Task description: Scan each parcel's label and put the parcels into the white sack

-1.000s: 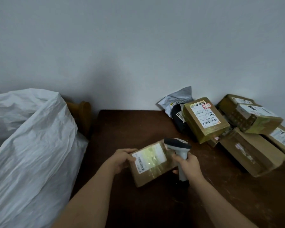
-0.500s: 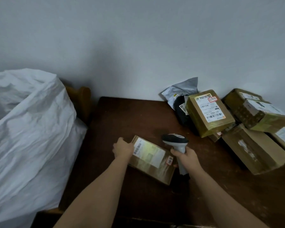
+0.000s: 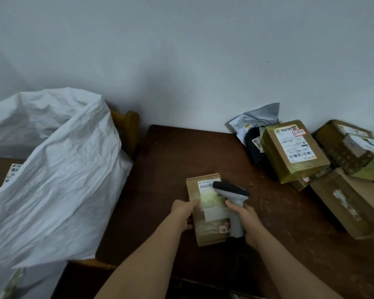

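The left hand (image 3: pixel 185 212) reaches forward from a bare forearm and grips the left edge of a brown parcel (image 3: pixel 205 225) lying flat on the dark wooden table (image 3: pixel 164 169), thumb on top, the other fingers curled under and out of sight. The right hand (image 3: pixel 245 221) wraps round the handle of a grey scanner (image 3: pixel 231 195), whose head tilts over the parcel's white label (image 3: pixel 209 197) (a pale glow falls on it) and hides the label's right side. The white sack (image 3: pixel 52 169) slumps well to the left, its mouth hard to make out. A heap of other parcels (image 3: pixel 294 149) lies at the table's right, cut off by the frame.
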